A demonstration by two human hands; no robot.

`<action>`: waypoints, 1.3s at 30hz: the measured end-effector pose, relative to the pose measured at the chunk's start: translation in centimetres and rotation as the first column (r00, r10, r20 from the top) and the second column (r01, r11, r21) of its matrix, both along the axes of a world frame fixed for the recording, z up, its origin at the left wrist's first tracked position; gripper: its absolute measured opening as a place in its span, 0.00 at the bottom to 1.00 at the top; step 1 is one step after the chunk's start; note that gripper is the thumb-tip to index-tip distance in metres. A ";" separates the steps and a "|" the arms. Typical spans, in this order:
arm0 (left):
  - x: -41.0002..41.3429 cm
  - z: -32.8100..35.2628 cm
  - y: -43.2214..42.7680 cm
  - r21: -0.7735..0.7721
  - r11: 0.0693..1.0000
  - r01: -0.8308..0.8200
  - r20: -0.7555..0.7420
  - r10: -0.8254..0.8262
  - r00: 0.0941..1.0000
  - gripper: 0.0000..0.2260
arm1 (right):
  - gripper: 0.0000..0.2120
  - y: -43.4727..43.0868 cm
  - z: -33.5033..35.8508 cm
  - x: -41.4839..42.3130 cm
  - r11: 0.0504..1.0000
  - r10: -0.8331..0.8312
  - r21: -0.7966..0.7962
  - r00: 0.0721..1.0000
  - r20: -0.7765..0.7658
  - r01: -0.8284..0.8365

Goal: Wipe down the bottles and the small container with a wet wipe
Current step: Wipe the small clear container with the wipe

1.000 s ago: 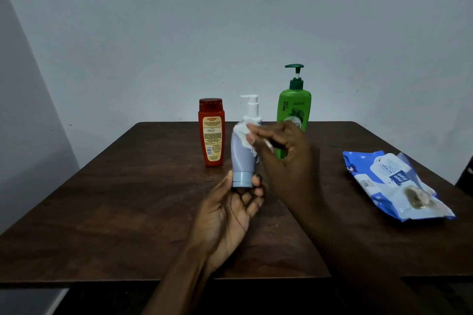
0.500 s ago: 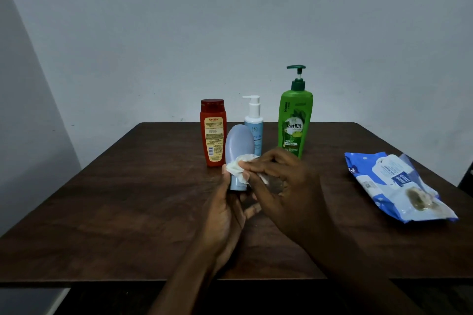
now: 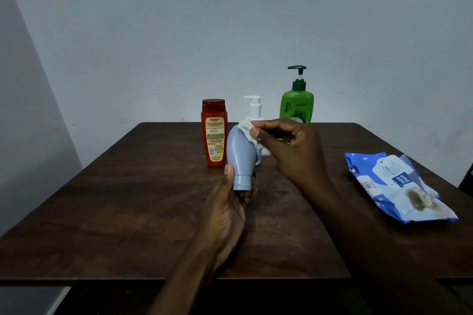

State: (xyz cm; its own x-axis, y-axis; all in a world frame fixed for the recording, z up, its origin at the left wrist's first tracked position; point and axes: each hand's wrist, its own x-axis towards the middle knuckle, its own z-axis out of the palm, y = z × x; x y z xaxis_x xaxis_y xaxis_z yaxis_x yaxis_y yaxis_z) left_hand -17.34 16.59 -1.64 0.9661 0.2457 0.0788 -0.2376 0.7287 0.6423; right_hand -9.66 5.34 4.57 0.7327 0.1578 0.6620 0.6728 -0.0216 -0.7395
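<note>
In the head view, near the middle of the frame, the left hand gripped the grey-blue bottle by its cap end, thumb on the left side of the cap and the fingers curled round behind. The bottle was held cap down above the table, leaning slightly left. The right hand, just right of centre, pinched a crumpled white wipe between thumb and fingertips, pressed against the bottle's upper end. Behind them, at the table's far edge, stood a red bottle, a white pump bottle partly hidden, and a green pump bottle. A blue pack of wipes lay flat at the right of the frame.
</note>
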 end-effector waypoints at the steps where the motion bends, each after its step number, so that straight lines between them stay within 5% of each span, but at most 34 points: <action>1: 0.1 0.0 0.0 -0.013 1.000 -0.004 0.009 0.004 1.000 0.25 | 0.10 0.2 -0.1 0.1 0.997 0.057 0.065 0.993 -0.100 -0.051; 3: 0.3 0.1 0.0 -0.032 0.999 -0.023 0.029 0.024 0.999 0.31 | 0.10 0.5 -0.8 0.0 0.972 0.181 0.195 0.951 -0.249 -0.133; 5: 0.5 0.1 0.0 -0.020 0.999 -0.040 0.031 0.041 0.999 0.24 | 0.10 0.4 -1.6 -0.5 0.950 0.242 0.267 0.920 -0.309 -0.161; 9: 0.9 -0.5 0.0 0.116 0.991 -0.063 0.029 0.060 0.998 0.19 | 0.13 0.0 -3.0 -2.2 0.967 0.185 0.228 0.934 -0.305 -0.117; 18: -0.1 -0.2 0.5 0.297 0.952 -0.071 0.029 0.066 0.997 0.09 | 0.11 -0.9 -5.0 -5.3 0.975 -0.170 -0.133 0.983 0.074 0.179; 23: -0.2 -0.4 0.6 0.408 0.909 -0.089 0.025 0.086 0.996 0.09 | 0.10 -1.4 -5.3 -6.0 0.911 -0.182 -0.266 0.887 0.425 0.315; 27: -0.3 -0.6 0.5 0.351 0.934 -0.060 0.030 0.053 0.998 0.09 | 0.12 -2.3 -5.8 -5.7 0.900 -0.077 -0.324 0.837 0.542 0.292; 29: -0.4 -0.2 0.2 0.315 0.948 -0.037 0.030 0.029 0.999 0.10 | 0.11 -2.9 -5.7 -5.3 0.943 -0.065 -0.261 0.881 0.468 0.208; 35: -0.5 0.0 0.2 0.283 0.959 -0.035 -0.005 0.038 0.999 0.11 | 0.11 -2.5 -5.7 -4.5 0.998 0.037 0.053 0.996 -0.078 -0.033; 39: -0.7 -0.4 -0.1 0.283 0.958 -0.046 -0.105 0.079 0.991 0.13 | 0.09 -2.4 -6.4 -4.0 1.000 -0.008 -0.028 0.993 -0.116 0.005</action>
State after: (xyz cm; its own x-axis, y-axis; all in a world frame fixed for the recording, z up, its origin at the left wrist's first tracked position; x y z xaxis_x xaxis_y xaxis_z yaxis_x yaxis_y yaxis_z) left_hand -17.99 16.53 -2.03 0.9562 0.2896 0.0434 -0.1905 0.5026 0.8433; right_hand -13.68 2.90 -1.80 0.8054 0.1693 0.5680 0.5823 -0.0471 -0.8116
